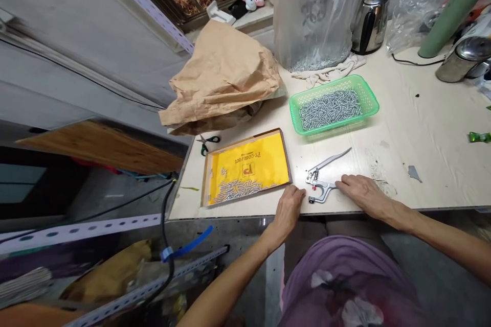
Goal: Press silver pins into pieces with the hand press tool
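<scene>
Hand-press snap pliers [324, 186] lie at the table's front edge, their two handles spread apart and a small red part at the jaw. My right hand [364, 194] is closed on the end of the lower handle; the upper handle stands free. Just left of the jaw is my left hand [289, 207], its fingers pressed together in a pinch; anything between them is hidden. Beside it lies a shallow cardboard tray [284, 150] with a yellow lining and a heap of small metal pieces [238, 189]. A green plastic basket [295, 112] farther back holds many small silvery metal pieces [332, 107].
Scissors [207, 143] with dark handles lie left of the tray. Behind are a brown paper bag [226, 76], a large clear plastic bag [314, 15], a cloth [326, 74] and a steel kettle [371, 20]. A green post [448, 15] rises at the right.
</scene>
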### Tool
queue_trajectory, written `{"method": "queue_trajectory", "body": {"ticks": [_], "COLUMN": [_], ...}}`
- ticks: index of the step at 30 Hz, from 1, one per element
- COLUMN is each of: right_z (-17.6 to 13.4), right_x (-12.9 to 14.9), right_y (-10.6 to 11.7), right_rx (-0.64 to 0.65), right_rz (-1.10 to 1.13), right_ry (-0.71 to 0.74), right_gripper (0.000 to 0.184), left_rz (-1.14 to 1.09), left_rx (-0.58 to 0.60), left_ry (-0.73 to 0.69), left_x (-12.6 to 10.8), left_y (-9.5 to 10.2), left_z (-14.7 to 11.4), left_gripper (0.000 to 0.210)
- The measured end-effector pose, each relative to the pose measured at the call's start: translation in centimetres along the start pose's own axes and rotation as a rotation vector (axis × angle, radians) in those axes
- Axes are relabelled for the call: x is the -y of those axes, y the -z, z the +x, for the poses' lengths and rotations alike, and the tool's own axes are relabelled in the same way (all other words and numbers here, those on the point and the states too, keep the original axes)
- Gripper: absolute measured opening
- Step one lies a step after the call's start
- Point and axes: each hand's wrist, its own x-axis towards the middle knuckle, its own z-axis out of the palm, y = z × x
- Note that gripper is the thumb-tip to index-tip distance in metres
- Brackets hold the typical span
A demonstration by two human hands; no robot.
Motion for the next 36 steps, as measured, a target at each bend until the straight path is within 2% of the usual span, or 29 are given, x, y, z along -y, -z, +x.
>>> {"method": "queue_trajectory", "body": {"ticks": [3,5,7,14,21,27,30,31,34,36], "right_z": [0.1,0.0,-0.1,-0.2,-0.2,-0.3,-0.1,0.0,0.8,1.6], "right_x": [-0.2,-0.4,-0.7,-0.6,-0.3,-0.1,-1.0,-1.4,-3.3,-4.5], "right_y": [-0.3,-0.4,-0.6,-0.9,-1.3,-0.7,-0.1,0.0,0.0,-0.3], "right_rx": [-0.026,-0.039,-0.041,-0.066,-0.088,-0.037,0.008,0.013,-0.019,-0.017], "right_rz": [-0.018,-0.015,-0.015,-0.040,-0.063,-0.011,0.054,0.059,0.030,0.015], "right_ry": [0.023,0.039,0.045,0.037,0.024,-0.010,-0.019,-0.022,-0.006,0.024], "right_gripper": [0.027,0.029,0.030,0.026,0.027,0.025,0.014,0.018,0.067,0.090], "left_rz": [-0.359,-0.603,-0.748,-0.732,-0.702,-0.667,-0.668,-0.674,-0.691,-0.695], "left_rx": [0.085,0.136,0.144,0.169,0.249,0.352,0.352,0.346,0.324,0.311], "left_ry": [0.331,0.568,0.683,0.729,0.769,0.809,0.826,0.827,0.825,0.823], "left_x": [-1.0,-1.7,-2.3,-3.7,-4.1,-4.4,-4.5,-4.5,-4.4,-4.3], "left_y": [0.2,0.2,0.1,-0.7,-0.3,0.1,0.0,0.0,-0.3,-0.4], "left_z": [0.7,1.2,1.5,1.4,1.8,2.4,2.3,2.2,2.0,1.8], "left_gripper": [0.012,0.023,0.032,0.031,0.022,0.016,0.013,0.013,0.014,0.017]}}
